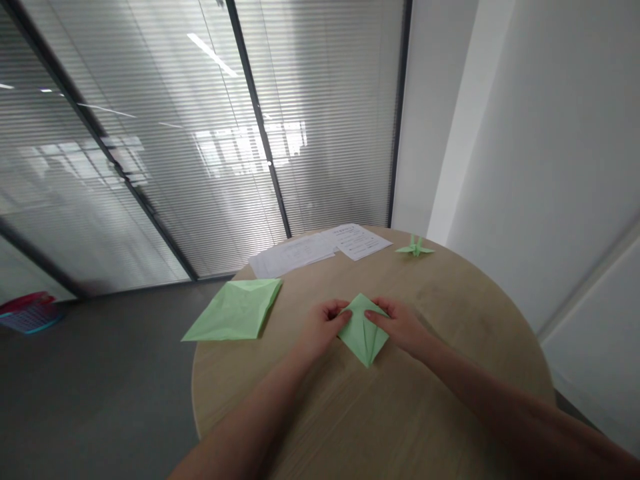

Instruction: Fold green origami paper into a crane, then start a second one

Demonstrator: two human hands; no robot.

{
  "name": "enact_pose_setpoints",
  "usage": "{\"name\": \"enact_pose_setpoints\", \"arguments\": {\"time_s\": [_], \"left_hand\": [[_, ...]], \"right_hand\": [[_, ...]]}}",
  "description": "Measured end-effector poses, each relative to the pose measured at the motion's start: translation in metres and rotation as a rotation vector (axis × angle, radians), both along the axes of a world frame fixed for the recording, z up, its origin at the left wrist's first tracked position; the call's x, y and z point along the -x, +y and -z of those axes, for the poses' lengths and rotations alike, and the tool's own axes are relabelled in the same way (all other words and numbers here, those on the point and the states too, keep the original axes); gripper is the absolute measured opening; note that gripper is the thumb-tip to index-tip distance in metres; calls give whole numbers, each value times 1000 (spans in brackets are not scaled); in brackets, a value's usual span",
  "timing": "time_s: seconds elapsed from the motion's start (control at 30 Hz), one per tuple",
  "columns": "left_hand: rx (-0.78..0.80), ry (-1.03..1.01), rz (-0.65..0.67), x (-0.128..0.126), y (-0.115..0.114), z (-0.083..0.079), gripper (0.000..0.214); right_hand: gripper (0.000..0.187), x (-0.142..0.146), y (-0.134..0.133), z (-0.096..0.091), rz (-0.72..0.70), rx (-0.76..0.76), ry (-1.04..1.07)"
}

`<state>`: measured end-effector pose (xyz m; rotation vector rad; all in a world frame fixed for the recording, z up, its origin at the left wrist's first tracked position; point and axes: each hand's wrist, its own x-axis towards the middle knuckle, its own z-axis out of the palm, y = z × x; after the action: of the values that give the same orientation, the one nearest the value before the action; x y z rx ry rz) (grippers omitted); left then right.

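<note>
A round table [360, 430] with a pale, wood-grained top stood on a dark grey floor [125, 393]. At the table's centre lay the folded green paper [364, 340], a kite-shaped piece with creases converging on its near point. The left hand [324, 325] pinched its left edge between thumb and fingers; the right hand [404, 325] was likewise clamped on its right edge. On the table's left side, a larger green sheet [233, 310] projected past the rim. Printed pages [300, 253] overlapped along the table's far edge, and a small green winged figure [415, 248] stood at the table's far right. Beyond the table rose dark-framed glass panels with slatted blinds [200, 153], bearing bright reflections. A plain white wall [545, 167] bounded the table's right, and a red and blue basket [30, 315] rested on the floor, well left of the table.
</note>
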<state>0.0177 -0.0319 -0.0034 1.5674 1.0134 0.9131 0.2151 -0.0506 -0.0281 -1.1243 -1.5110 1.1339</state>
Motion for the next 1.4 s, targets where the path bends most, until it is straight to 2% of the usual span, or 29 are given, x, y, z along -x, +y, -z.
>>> {"name": "enact_pose_setpoints", "arguments": {"time_s": [0.23,0.43,0.57,0.7,0.8,0.9,1.03,1.13,1.3,1.4], "left_hand": [[-13,-31,-22,0,-2,-5,32],[-27,-51,-81,0,-3,-5,21],[10,-64,-92,0,-6,-7,21],[99,-105,-76,0,-9,-10,34],[187,-103,-7,0,-6,-7,35],[216,-82,-1,0,-1,0,35],[166,-35,-33,3,4,5,34],[99,54,-66,5,4,7,31],[-17,182,-88,5,4,16,25],[-13,216,-94,5,4,20,27]], "right_hand": [[27,4,1,2,6,-52,73],[26,5,-4,0,37,-27,96],[23,1,-6,-2,60,-52,52],[23,-1,-4,1,74,-107,-33],[24,-1,-4,2,73,-134,-77],[26,0,-5,0,61,-156,-129],[29,0,-8,-6,60,-154,-58],[40,1,-7,-5,32,-42,13],[41,4,0,6,-88,25,-115],[41,3,1,10,-117,60,-126]]}}
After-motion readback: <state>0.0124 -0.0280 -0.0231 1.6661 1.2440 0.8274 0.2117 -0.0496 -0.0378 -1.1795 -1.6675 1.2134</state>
